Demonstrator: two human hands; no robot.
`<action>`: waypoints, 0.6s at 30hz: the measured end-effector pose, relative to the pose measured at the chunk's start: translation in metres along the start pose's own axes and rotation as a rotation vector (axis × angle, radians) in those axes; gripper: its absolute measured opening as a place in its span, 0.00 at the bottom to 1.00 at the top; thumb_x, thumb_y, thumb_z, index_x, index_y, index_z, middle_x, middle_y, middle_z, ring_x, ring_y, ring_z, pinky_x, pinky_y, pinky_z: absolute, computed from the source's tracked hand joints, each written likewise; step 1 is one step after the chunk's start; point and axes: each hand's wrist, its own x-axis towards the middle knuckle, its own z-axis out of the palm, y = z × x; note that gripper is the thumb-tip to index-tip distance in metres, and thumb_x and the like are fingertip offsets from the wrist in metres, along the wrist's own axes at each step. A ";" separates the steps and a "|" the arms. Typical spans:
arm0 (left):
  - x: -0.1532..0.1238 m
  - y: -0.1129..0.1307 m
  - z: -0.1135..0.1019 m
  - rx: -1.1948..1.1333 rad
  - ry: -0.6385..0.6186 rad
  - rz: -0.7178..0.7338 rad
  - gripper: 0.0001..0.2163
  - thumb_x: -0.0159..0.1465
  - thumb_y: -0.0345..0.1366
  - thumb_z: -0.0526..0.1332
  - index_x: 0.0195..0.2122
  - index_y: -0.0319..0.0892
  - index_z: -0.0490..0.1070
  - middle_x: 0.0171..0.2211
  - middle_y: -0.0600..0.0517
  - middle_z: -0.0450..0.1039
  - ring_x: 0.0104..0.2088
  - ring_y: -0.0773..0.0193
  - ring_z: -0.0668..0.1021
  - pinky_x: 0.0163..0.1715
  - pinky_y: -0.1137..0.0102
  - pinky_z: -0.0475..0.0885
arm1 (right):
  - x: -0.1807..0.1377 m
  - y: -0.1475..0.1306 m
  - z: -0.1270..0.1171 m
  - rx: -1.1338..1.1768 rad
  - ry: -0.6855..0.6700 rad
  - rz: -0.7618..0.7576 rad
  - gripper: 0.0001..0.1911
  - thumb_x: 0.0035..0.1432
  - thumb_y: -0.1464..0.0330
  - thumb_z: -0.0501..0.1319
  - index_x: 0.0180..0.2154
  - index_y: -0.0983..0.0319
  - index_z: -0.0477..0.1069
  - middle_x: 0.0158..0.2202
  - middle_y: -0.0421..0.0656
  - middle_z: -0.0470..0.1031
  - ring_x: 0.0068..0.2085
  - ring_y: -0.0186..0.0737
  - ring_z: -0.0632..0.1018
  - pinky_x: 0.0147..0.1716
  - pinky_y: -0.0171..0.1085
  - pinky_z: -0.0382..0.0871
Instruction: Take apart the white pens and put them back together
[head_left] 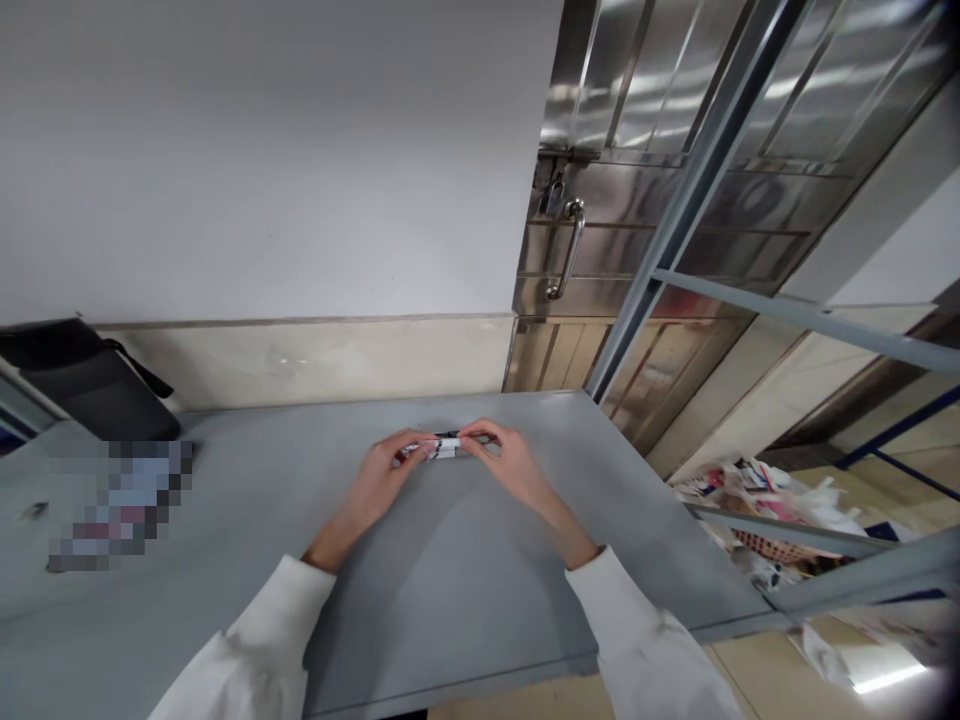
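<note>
Between both hands, just above or on the far middle of the grey tabletop (480, 560), is a small flat white item with dark markings (448, 448). Its exact kind is too small to make out. My left hand (386, 475) pinches its left end between thumb and fingers. At the opposite end, my right hand (510, 460) grips it in a similar pinch. A dark strip shows just behind the white part, and something reddish is partly hidden by the left fingers. White sleeves cover both forearms up to the wrists.
A black pouch (97, 375) with a strap stands at the back left, near a pixelated flat object (124, 510). A metal shelf post (645, 270) rises by the table's right corner, before a metal door (607, 240). Right of the table lies a heap of plastic bags (795, 500).
</note>
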 end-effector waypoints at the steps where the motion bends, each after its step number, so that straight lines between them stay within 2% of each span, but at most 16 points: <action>1: 0.000 0.001 0.000 -0.001 0.003 -0.001 0.15 0.71 0.47 0.59 0.48 0.46 0.81 0.42 0.50 0.83 0.40 0.58 0.80 0.39 0.69 0.71 | 0.000 0.000 0.000 -0.009 0.008 -0.024 0.07 0.63 0.62 0.66 0.40 0.58 0.79 0.39 0.42 0.82 0.44 0.42 0.81 0.47 0.40 0.72; 4: 0.000 0.004 -0.001 0.000 0.014 -0.011 0.16 0.71 0.48 0.59 0.47 0.45 0.82 0.43 0.49 0.84 0.41 0.57 0.80 0.39 0.68 0.71 | 0.000 0.003 0.001 0.016 0.017 -0.033 0.10 0.62 0.61 0.67 0.43 0.58 0.78 0.44 0.43 0.82 0.48 0.43 0.80 0.50 0.40 0.71; 8: 0.001 0.007 -0.002 0.015 0.025 0.002 0.17 0.70 0.49 0.59 0.46 0.45 0.82 0.43 0.48 0.84 0.40 0.56 0.81 0.40 0.67 0.72 | 0.000 0.006 0.004 0.076 0.005 0.073 0.13 0.66 0.58 0.62 0.41 0.59 0.78 0.36 0.43 0.82 0.39 0.42 0.81 0.43 0.41 0.74; 13: 0.002 0.003 -0.002 0.006 0.032 -0.002 0.17 0.70 0.49 0.58 0.45 0.45 0.82 0.43 0.48 0.84 0.41 0.56 0.82 0.39 0.68 0.74 | 0.001 0.008 0.005 0.108 0.025 -0.004 0.12 0.60 0.60 0.68 0.43 0.58 0.78 0.45 0.44 0.81 0.47 0.44 0.81 0.51 0.42 0.74; 18: 0.002 -0.001 -0.003 0.008 0.007 -0.008 0.16 0.71 0.48 0.58 0.46 0.46 0.82 0.43 0.48 0.84 0.41 0.56 0.82 0.39 0.68 0.73 | 0.003 0.011 0.006 0.161 0.018 0.090 0.14 0.64 0.56 0.63 0.39 0.59 0.79 0.35 0.43 0.82 0.38 0.43 0.81 0.43 0.41 0.76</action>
